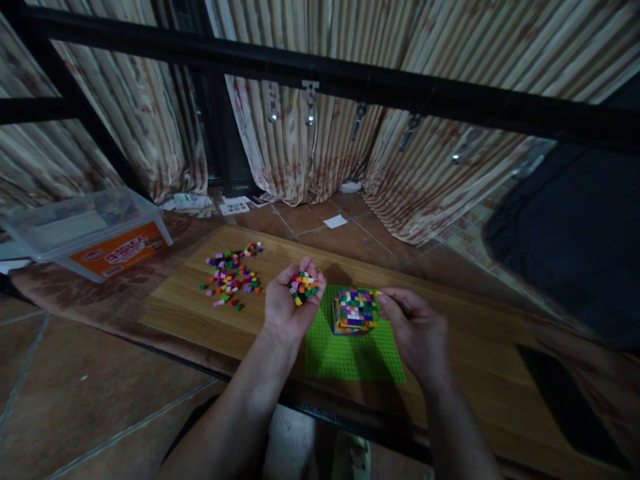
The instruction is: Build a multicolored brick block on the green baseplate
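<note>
My left hand (290, 300) is cupped palm up, holding a heap of small coloured building bricks (304, 287). To its right a block built of many-coloured bricks (356, 310) stands on a green baseplate (355, 363). My right hand (413, 323) is at the block's upper right corner, thumb and forefinger pinched around a tiny yellow brick (379, 293). Whether that brick touches the block I cannot tell. Loose bricks (233, 280) lie scattered on the wooden board left of my left hand.
The wooden board (175, 303) lies on a brown cloth. A clear plastic box (90, 230) with an orange label sits at the left. A dark flat slab (570, 403) rests at the right end. Behind are a dark metal bar (340, 73) and striped curtains (300, 153).
</note>
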